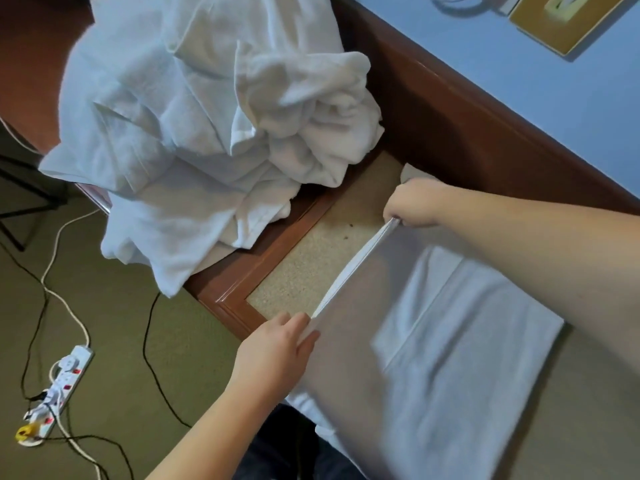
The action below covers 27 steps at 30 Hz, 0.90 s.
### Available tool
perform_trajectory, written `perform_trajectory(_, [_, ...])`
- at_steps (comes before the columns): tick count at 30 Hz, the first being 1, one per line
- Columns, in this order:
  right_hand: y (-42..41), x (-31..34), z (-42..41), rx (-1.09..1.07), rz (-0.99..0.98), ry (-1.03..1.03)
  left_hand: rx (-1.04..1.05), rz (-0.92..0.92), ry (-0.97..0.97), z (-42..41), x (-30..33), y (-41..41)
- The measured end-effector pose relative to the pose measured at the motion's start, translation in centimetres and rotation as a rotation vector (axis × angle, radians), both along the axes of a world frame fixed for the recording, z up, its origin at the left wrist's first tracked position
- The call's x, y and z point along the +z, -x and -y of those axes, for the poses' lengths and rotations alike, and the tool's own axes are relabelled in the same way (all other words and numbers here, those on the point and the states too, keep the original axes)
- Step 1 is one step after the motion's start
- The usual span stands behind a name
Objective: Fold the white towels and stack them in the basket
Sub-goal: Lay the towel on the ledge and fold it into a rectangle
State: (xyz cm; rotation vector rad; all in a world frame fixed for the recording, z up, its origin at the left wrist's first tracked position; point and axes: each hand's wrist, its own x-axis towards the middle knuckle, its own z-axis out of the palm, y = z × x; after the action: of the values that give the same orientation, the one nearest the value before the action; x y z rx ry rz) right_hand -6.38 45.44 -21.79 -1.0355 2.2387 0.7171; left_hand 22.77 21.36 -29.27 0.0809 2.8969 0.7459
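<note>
Two hands on one white towel (460, 344), spread over the bench (311, 275) at lower right, near edge hanging off toward the person. Left hand (277, 351) at the towel's near-left corner, thumb and fingers (294, 325) pinching the folded edge. Right hand (415, 202) at the far corner, fingers curled down around the same edge, tips hidden under the hand. Edge pulled taut and lifted between both hands, running diagonally from lower left to upper right. Part of the towel blurred, semi-transparent look, so fold count unclear; flat layer with a visible crease lying at right.

Pile of unfolded white towels (207, 126) heaped at upper left of the bench, crumpled, part draped over the bench's front edge toward the floor (121, 341). Pile and held towel apart, bare speckled bench surface between them. Bench: speckled beige inlay, red-brown wooden rim.

Blue wall (519, 81) behind bench at upper right, yellowish plate (568, 22) fixed on it. Power strip (59, 389) on the olive floor at lower left, white cable and black cables running from it. Dark trousers (277, 452) visible at bottom centre, below the towel's hanging edge.
</note>
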Motion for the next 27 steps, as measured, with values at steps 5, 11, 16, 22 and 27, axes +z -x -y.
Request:
perform_trajectory(5, [-1.6, 0.3, -7.8, -0.017, -0.246, 0.068, -0.024, -0.205, -0.017, -3.3, 1.6, -1.3])
perform_trajectory(11, [-6.0, 0.6, -15.5, -0.142, -0.383, 0.137, -0.15, -0.207, -0.104, -9.4, 4.6, -3.1])
perform_trajectory(16, [-9.4, 1.5, -21.8, -0.239, -0.438, 0.182, -0.31, -0.183, -0.112, -15.5, 6.6, -4.9])
perform_trajectory(22, [-14.0, 2.3, -27.8, -0.34, -0.408, 0.098, -0.486, -0.139, -0.053, -22.5, 6.4, -7.2])
perform_trajectory(27, [-17.8, -0.4, -30.3, -0.465, -0.4, 0.125, -0.607, -0.035, 0.117, -24.7, 4.1, -9.5])
